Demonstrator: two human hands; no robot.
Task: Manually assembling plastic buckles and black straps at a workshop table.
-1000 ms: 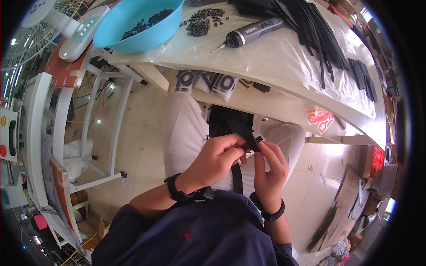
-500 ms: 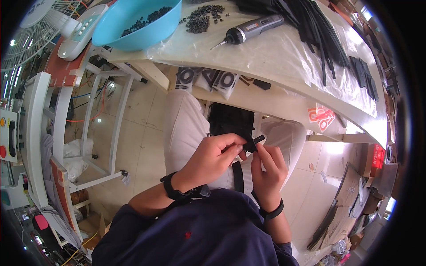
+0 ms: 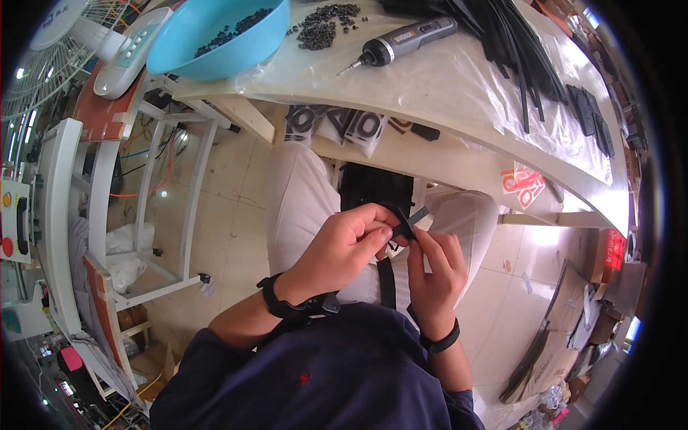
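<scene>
Above my lap, my left hand (image 3: 344,247) pinches a small black piece with a flat strip (image 3: 418,215) between thumb and bent fingers. The strip's end sticks out up and to the right, past the fingertips. From the other side, my right hand (image 3: 436,269) grips the same piece with thumb and fingertips close to the left hand's. My fingers cover much of the piece, so its full shape is hidden. A grey cordless screwdriver (image 3: 408,43) lies on the plastic-covered table (image 3: 423,82) beyond.
A blue basin (image 3: 215,61) holding small black parts stands at the table's far left, beside a heap of similar parts (image 3: 322,27). Long black strips (image 3: 509,50) and flat black pieces (image 3: 591,118) lie at right. Printed bags (image 3: 358,130) sit on the shelf beneath. A white frame (image 3: 190,201) stands left.
The black piece has turned slightly between my fingers, so its protruding strip shows a different face. Both hands stay close together over my lap, and the view has shifted a little.
</scene>
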